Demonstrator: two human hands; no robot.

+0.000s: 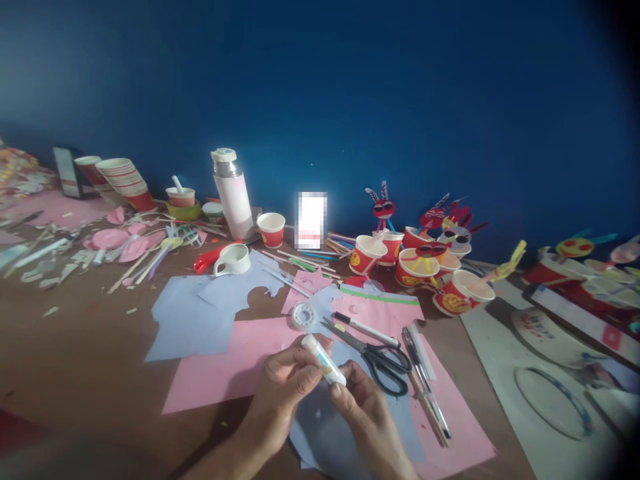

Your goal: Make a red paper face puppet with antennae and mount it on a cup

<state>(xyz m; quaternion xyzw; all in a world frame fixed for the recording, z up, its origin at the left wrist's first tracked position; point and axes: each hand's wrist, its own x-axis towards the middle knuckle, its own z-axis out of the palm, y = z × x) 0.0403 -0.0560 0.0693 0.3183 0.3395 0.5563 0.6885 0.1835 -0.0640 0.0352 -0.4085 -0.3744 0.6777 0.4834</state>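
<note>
In the head view, the white tube (324, 361) bears a label with blue and yellowish print, too small to read; it lies slanted between the two hands, above the blue and pink paper. The left hand (287, 387) pinches its upper end between thumb and fingers, and the right hand (367, 407) grips the lower end the same way. On the right, a white rounded object (550, 343) carries red marks and dark lettering, too blurred to make out, and the phone (590, 327) beside it shows a lit screen with a pink patch, its text illegible. The nearest red cup (463, 297) in the right-hand cluster has a yellow emblem whose wording cannot be read. Counted near the hands: one pair of black-handled scissors (381, 363), one tape roll (303, 325), one black-and-white marker (367, 329) and one dark pen (427, 383). Farther back come one pale flask (235, 203), one white mug (233, 261) and one lone red cup (271, 232) just right of the flask. A tilted cup stack (127, 183) leans at the left; its cups are too tightly nested to count.
</note>
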